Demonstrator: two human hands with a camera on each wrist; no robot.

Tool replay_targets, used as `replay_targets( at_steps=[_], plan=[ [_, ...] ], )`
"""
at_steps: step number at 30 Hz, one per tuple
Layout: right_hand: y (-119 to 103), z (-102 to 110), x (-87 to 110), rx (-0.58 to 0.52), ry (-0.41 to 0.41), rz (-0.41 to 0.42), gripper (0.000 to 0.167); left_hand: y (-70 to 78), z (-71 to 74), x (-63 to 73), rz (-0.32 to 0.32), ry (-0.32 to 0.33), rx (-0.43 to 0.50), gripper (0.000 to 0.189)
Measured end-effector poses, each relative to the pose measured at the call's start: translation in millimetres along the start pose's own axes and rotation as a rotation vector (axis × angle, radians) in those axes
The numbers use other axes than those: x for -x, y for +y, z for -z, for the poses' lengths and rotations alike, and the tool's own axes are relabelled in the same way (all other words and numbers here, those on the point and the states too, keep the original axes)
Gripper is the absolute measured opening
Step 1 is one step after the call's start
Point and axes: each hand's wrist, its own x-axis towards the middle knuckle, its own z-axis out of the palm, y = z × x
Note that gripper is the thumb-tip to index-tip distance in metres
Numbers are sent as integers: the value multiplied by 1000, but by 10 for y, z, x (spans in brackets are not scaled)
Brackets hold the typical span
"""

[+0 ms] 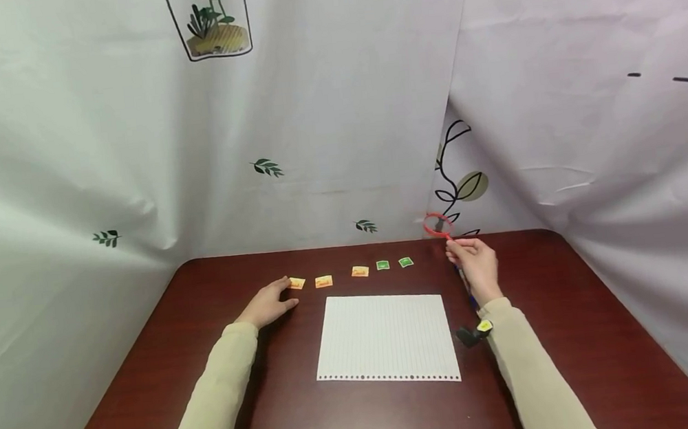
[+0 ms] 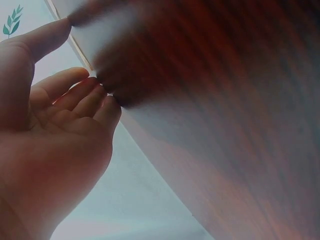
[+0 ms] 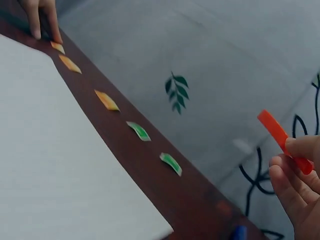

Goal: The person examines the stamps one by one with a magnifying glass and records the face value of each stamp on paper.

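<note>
My right hand (image 1: 476, 267) pinches the handle of a small red magnifying glass (image 1: 449, 235), its ring raised over the table's far edge. In the right wrist view the magnifying glass (image 3: 275, 129) is seen nearly edge-on between thumb and fingers. At the left, my left hand (image 1: 268, 303) rests on the table with its fingertips at an orange stamp-like paper piece (image 1: 297, 283). Two more orange pieces, one left (image 1: 323, 281) and one nearer the middle (image 1: 360, 271), continue the row. Two green ones (image 1: 383, 265) end it. The left wrist view shows relaxed fingers (image 2: 82, 100) against the dark tabletop.
A lined white sheet (image 1: 387, 338) with punched holes lies in front of the row. Under the right hand lies a slim pen-like thing (image 1: 469, 291). A small black object (image 1: 469, 336) with a yellow part sits beside the right sleeve. White printed cloth (image 1: 333, 105) hangs behind the table.
</note>
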Motion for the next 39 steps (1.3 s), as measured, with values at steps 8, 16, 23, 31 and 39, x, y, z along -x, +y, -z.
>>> replay_targets(
  at_steps=[8, 16, 23, 31, 39],
  plan=[
    [61, 618, -38, 120, 84, -28, 27, 27, -57, 35, 14, -11, 14, 62],
    [34, 1092, -56, 340, 84, -38, 33, 44, -60, 29, -5, -10, 27, 61],
    [56, 1312, -54, 480, 79, -14, 37, 26, 1, 26, -7, -5, 18, 61],
    [140, 1494, -31, 751, 59, 36, 36, 24, -5, 33, -7, -19, 18, 60],
    [148, 1519, -17, 888, 55, 120, 34, 24, -3, 25, -3, -14, 9, 59]
  ],
)
